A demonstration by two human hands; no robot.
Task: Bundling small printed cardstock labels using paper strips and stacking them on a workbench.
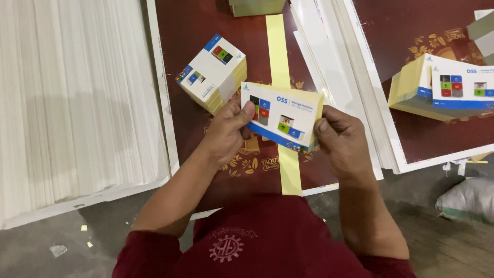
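Both hands hold one stack of printed cards, white with a blue strip and small coloured squares, above a dark red printed sheet. My left hand grips the stack's left end, thumb on top. My right hand grips its right end. A long pale yellow paper strip runs under the stack toward me. A second card stack bound with a paper band lies just up and left of my left hand.
A tall pile of white sheets fills the left. More fanned sheets lie at right, with further card stacks on them. A grey sack rests on the floor at lower right. Paper scraps dot the floor.
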